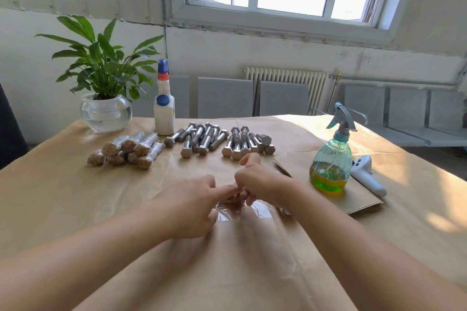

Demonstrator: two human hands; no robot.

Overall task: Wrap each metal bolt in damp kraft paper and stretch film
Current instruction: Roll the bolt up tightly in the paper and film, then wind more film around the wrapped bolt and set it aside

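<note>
- The left hand (194,206) and right hand (262,182) meet at the middle of the table (63,197), over a sheet of clear film (235,213) lying on the brown paper cover.
- Between the fingertips sits a small brown paper-wrapped piece (233,198), mostly hidden by the fingers; it looks like a bolt in kraft paper, but I cannot tell for sure.
- Left hand: fingers curled, the index finger stretched out toward the right hand, fingertips at the piece and the film edge.
- Right hand: fingers curled down onto the same piece, thumb raised above; whether it truly pinches the piece or the film I cannot tell.
- Bare bolts (219,140) lie in two loose heaps behind the hands, near the far edge.
- Wrapped bolts (129,150), brown under shiny film, are stacked to the left of the bare ones.
- A spray bottle (331,159) with green-yellow liquid stands at the right on a folded paper stack (361,201); a white controller (366,174) lies just beside it.
- A white bottle (164,108) with blue caps stands behind the bolts; a plant (106,68) in a glass bowl stands at far left.
</note>
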